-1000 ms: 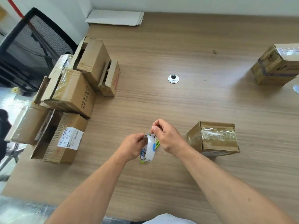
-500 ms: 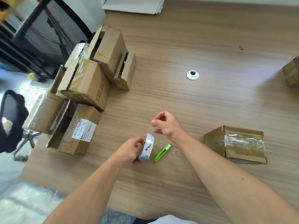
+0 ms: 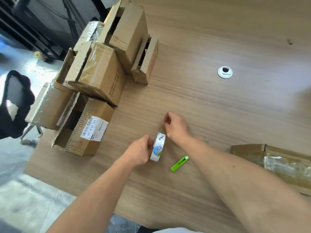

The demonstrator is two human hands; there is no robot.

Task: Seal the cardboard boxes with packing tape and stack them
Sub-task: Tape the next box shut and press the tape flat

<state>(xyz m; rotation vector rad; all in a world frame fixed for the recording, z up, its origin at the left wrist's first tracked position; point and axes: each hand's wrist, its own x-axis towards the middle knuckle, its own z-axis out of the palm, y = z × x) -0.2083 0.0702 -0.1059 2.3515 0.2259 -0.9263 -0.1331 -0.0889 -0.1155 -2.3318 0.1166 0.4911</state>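
Note:
My left hand (image 3: 139,152) grips a white roll of packing tape (image 3: 158,148) standing on edge on the wooden table (image 3: 210,106). My right hand (image 3: 176,126) hovers just above and beyond the roll, thumb and fingers pinched together as if on the clear tape end, which is barely visible. A green cutter (image 3: 179,163) lies on the table under my right forearm. A taped box (image 3: 277,158) sits at the right edge. Several open boxes cluster at the left: a labelled one (image 3: 84,130), a printed one (image 3: 99,76) and a tall one (image 3: 127,32).
A small open box (image 3: 146,59) leans beside the tall one. Another box (image 3: 48,105) overhangs the table's left edge. A round cable grommet (image 3: 225,72) is set in the tabletop. A black mesh chair (image 3: 55,19) stands off the table's far left corner.
The green cutter left my hands and now lies on the table. My right hand drew up and away from the roll, fingers pinched. The view swung left toward the open boxes.

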